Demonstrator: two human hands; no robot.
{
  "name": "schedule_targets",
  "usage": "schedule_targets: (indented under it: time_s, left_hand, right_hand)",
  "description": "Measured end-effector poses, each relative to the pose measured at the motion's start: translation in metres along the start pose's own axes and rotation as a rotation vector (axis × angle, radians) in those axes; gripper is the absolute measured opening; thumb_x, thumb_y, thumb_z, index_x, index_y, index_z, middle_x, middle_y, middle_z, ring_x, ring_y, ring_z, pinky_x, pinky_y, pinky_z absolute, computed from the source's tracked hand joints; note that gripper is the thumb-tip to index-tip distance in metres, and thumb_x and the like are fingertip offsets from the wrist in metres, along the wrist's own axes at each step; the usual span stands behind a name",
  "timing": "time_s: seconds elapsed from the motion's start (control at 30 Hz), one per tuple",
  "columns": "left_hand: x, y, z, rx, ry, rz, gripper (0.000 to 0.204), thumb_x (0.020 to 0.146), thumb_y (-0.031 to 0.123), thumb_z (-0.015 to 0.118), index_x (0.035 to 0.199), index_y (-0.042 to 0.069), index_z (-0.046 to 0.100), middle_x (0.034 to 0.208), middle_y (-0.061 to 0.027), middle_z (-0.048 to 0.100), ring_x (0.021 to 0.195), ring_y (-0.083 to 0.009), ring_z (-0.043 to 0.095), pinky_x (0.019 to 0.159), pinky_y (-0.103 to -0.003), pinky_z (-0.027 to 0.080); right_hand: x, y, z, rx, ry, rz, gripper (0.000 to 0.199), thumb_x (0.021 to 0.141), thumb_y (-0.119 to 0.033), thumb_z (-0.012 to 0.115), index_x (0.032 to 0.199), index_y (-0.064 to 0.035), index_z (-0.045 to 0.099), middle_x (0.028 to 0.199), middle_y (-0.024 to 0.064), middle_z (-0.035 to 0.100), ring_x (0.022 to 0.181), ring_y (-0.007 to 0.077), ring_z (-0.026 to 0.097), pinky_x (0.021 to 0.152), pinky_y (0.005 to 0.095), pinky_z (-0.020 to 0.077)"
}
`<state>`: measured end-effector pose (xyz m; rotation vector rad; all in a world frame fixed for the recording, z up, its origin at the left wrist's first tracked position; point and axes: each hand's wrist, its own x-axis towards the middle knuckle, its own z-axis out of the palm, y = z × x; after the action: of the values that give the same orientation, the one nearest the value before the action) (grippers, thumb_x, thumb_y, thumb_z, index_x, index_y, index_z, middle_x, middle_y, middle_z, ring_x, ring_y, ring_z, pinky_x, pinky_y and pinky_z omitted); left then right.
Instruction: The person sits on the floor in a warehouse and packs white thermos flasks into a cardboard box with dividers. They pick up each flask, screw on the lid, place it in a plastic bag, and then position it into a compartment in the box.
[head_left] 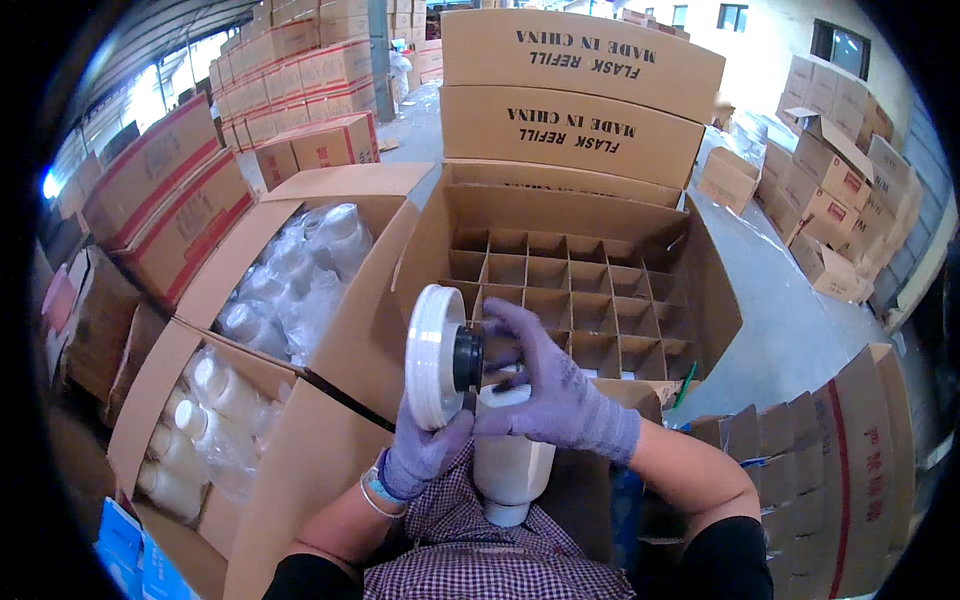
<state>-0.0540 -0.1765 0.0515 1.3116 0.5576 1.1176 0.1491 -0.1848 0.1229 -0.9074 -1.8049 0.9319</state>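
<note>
My left hand (428,445) grips a round white ribbed part (428,350) from below, its broad rim turned to the left. A black collar (467,358) sticks out of its right side. Beside the collar my right hand (550,390) has its fingers curved and spread, with no object visible between them. Its thumb reaches close to my left thumb. Both hands wear light purple gloves. Beneath them a white flask-shaped container (512,470) lies against my checked apron (480,570), its upper part partly covered by my right hand.
Ahead stands a large open carton (410,260) with a cardboard divider grid (570,275). To the left, one open box (385,225) holds bagged white items, another (290,480) white bottles (195,420). Flattened cardboard (850,470) stands at right; stacked cartons (300,90) rise behind.
</note>
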Motion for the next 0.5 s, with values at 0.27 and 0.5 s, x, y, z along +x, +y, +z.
schedule_targets:
  time_s: [0.27,0.5]
  left_hand:
    - [0.005,-0.013,-0.010,0.284,-0.150,0.026,0.099,0.076,0.014,0.072,0.158,0.000,0.018,0.157,-0.0204,0.029,0.144,-0.0297,0.033,0.119,-0.044,0.026]
    - [-0.007,0.007,0.000,-0.057,-0.191,-0.048,0.080,0.096,0.039,0.064,0.154,0.001,0.025,0.148,-0.0159,0.044,0.134,-0.0256,0.048,0.112,-0.041,0.039]
  right_hand:
    - [-0.002,-0.013,-0.013,0.355,-0.044,0.522,0.062,0.097,-0.045,0.058,0.137,0.0021,0.050,0.112,0.0160,0.066,0.089,0.0210,0.072,0.073,0.0303,0.0609]
    - [-0.002,-0.005,-0.003,-0.452,0.053,-0.237,0.069,0.079,-0.030,0.079,0.141,-0.0124,0.055,0.124,0.0166,0.061,0.112,0.0322,0.062,0.098,0.0435,0.0522]
